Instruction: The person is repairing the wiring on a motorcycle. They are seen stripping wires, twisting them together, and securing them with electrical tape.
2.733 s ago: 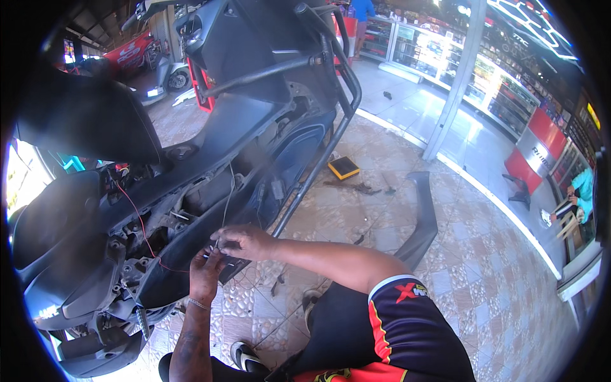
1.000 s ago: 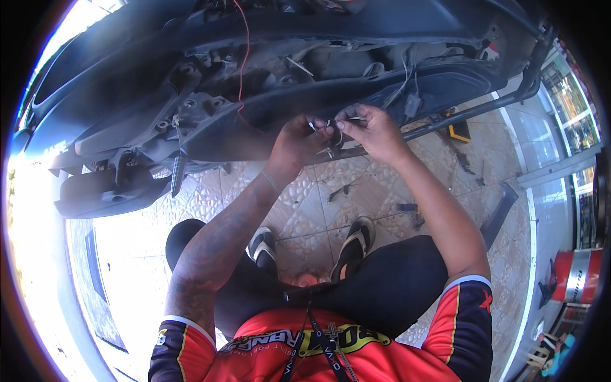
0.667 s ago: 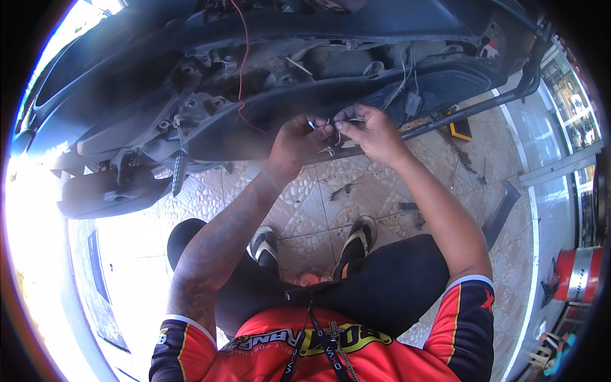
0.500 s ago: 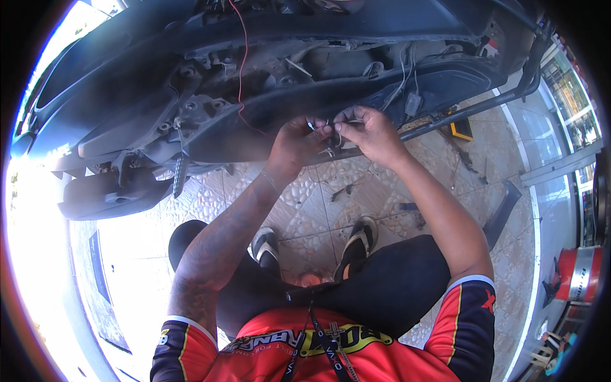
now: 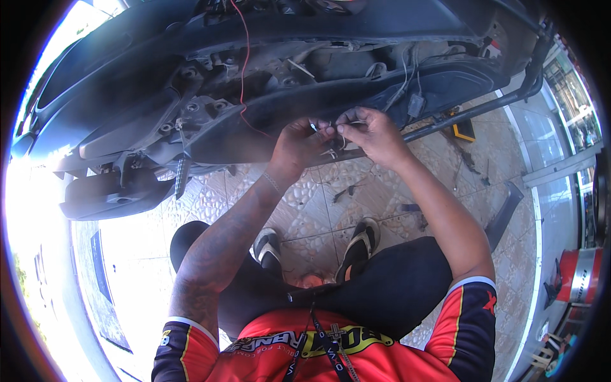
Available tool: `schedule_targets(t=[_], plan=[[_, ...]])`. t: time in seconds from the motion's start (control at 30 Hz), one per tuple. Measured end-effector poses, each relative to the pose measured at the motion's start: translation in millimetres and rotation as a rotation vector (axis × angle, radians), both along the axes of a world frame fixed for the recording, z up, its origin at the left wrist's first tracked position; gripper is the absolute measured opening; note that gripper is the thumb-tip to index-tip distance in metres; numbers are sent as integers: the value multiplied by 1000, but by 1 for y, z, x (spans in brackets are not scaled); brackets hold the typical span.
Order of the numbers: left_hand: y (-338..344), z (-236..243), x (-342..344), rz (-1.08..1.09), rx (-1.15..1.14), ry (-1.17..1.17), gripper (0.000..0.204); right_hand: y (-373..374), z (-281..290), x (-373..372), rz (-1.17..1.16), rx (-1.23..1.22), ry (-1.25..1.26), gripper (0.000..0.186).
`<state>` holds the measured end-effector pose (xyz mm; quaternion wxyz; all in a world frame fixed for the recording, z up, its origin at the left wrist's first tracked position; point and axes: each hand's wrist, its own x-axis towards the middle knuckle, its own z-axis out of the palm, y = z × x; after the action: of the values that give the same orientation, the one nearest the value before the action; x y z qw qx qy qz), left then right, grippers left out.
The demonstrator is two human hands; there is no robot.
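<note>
My left hand (image 5: 298,146) and my right hand (image 5: 372,135) meet fingertip to fingertip beside the dark scooter's (image 5: 121,121) lower body. Both are closed in a pinch on thin wires (image 5: 344,141), whose pale ends loop out below my fingers. Exactly how the wires join is hidden by the fingertips. From the top, a red wire (image 5: 245,63) hangs across the scooter's opened side and runs down to my left hand. Right of my hands, a small dark connector (image 5: 416,106) dangles on grey wires from the scooter's frame.
A dark tubular bar (image 5: 458,116) runs along the scooter's lower right. Beneath it lies a black-and-yellow object (image 5: 464,130) on the tiled floor (image 5: 305,197). A long dark panel piece (image 5: 506,213) is farther right, and a red-and-silver cylinder (image 5: 580,275) stands at the right edge.
My hands stay pinched together at nearly the same spot. The whole view has shifted very slightly.
</note>
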<state>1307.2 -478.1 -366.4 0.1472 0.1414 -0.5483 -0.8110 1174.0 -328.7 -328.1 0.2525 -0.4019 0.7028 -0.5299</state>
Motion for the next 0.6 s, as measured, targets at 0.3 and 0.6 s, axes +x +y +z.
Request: schedule_targets(t=[0.3, 0.6], plan=[[0, 4, 1, -2, -39, -49, 13, 2, 7, 2, -10, 71, -1, 13], [0, 2, 0, -7, -27, -29, 12, 1, 3, 1, -6, 61, 29, 12]])
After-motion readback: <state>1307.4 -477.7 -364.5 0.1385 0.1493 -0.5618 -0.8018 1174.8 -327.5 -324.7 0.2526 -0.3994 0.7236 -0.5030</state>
